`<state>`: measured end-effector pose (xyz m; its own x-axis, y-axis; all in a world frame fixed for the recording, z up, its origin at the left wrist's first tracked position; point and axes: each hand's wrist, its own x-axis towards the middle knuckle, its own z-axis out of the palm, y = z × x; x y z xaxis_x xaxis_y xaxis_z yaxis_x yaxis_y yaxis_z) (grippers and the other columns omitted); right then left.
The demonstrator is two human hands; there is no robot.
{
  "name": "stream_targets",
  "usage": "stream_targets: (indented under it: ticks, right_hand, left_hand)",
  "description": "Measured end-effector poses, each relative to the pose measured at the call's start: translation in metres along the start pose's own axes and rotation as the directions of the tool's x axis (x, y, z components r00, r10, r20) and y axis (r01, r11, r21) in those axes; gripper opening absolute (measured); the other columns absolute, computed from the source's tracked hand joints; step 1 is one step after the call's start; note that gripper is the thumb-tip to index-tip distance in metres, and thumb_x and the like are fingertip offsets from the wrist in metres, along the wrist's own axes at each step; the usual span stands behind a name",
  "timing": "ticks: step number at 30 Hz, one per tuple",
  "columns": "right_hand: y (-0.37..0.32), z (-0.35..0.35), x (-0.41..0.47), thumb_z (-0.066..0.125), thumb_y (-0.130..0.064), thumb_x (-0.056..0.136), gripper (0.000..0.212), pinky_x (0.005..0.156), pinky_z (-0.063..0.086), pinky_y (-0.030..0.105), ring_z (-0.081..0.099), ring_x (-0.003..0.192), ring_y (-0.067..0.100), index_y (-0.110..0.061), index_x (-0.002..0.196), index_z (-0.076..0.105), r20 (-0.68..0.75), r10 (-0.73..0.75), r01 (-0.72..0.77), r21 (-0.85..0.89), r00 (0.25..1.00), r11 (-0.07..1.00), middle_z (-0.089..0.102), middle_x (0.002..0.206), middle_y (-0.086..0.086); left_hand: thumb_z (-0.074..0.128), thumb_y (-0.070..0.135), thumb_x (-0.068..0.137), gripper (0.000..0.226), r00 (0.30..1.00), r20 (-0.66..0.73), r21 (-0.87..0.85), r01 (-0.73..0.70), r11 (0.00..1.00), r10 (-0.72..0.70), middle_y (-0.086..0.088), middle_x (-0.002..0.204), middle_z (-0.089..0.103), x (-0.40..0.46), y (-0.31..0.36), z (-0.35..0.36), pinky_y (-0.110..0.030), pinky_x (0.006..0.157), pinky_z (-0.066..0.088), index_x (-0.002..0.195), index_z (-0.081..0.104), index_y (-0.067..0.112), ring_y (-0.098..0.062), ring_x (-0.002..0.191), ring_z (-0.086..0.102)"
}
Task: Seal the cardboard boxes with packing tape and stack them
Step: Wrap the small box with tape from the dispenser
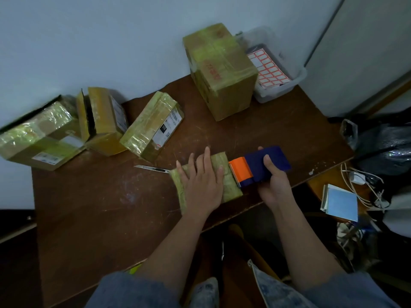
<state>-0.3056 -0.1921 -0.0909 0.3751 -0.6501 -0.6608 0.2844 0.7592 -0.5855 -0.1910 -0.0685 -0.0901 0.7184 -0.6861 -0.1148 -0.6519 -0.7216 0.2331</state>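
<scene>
A small flat cardboard box (224, 178) wrapped in shiny tape lies near the front edge of the brown table (100, 196). My left hand (203, 185) presses flat on top of it, fingers straight. My right hand (274, 181) grips a blue and orange tape dispenser (255, 167), whose toothed edge touches the box's right end. A big taped box (220, 70) stands at the back. Three more boxes lie at the left: a taped one (153, 125), one with an open flap (102, 121), and a larger one (40, 138) overhanging the table edge.
A box cutter (151, 168) lies just left of the small box. A clear plastic tub (282, 85) with red-bordered label sheets stands at the back right. Off the table's right side are black bags (382, 143), cables (360, 183) and a notepad (340, 202).
</scene>
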Motion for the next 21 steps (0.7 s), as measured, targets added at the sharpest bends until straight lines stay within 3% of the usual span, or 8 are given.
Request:
stream_targets:
  ticks: [2, 5, 13, 21]
  right_hand:
    - [-0.003, 0.001, -0.001, 0.068, -0.022, 0.084, 0.062, 0.087, 0.054, 0.042, 0.059, 0.121, 0.027, -0.014, 0.142, 0.047, 0.006, -0.002, 0.002, 0.008, 1.0, 1.0, 0.058, 0.137, 0.008]
    - [-0.011, -0.008, 0.003, 0.062, -0.015, 0.091, 0.049, 0.087, 0.053, 0.043, 0.059, 0.119, 0.028, -0.014, 0.138, 0.05, 0.0, 0.006, -0.006, 0.077, 1.0, 0.997, 0.058, 0.133, 0.01]
    - [-0.033, -0.014, 0.009, 0.071, -0.015, 0.08, 0.06, 0.097, 0.051, 0.05, 0.061, 0.119, 0.028, -0.016, 0.138, 0.052, -0.049, -0.078, 0.08, 0.036, 0.996, 0.996, 0.061, 0.133, 0.007]
    - [-0.032, -0.015, 0.012, 0.063, -0.01, 0.091, 0.044, 0.099, 0.049, 0.05, 0.06, 0.118, 0.028, -0.016, 0.134, 0.055, -0.091, -0.039, 0.045, 0.064, 0.995, 0.997, 0.059, 0.133, 0.01]
  left_hand:
    - [0.013, 0.053, 0.101, 0.062, 1.0, -0.005, 0.01, -0.005, 1.0, 0.005, -0.001, 0.146, 0.042, -0.001, 0.001, 0.001, -0.056, 0.117, -0.006, 0.154, 0.01, 0.022, -0.025, 0.145, 0.022]
    - [0.015, 0.052, 0.101, 0.063, 0.999, -0.051, 0.026, -0.006, 1.0, 0.007, -0.003, 0.14, 0.048, -0.002, 0.002, 0.003, -0.058, 0.118, 0.002, 0.154, 0.015, 0.019, -0.027, 0.14, 0.033]
    - [0.016, 0.052, 0.101, 0.064, 0.998, -0.056, 0.034, 0.003, 0.999, -0.001, -0.003, 0.14, 0.047, -0.002, 0.002, 0.004, -0.058, 0.118, 0.0, 0.155, 0.015, 0.018, -0.026, 0.139, 0.032]
    - [0.016, 0.053, 0.1, 0.065, 0.997, -0.078, 0.029, -0.005, 1.0, 0.008, -0.003, 0.138, 0.05, -0.002, 0.001, 0.004, -0.058, 0.117, 0.003, 0.154, 0.02, 0.017, -0.026, 0.137, 0.037]
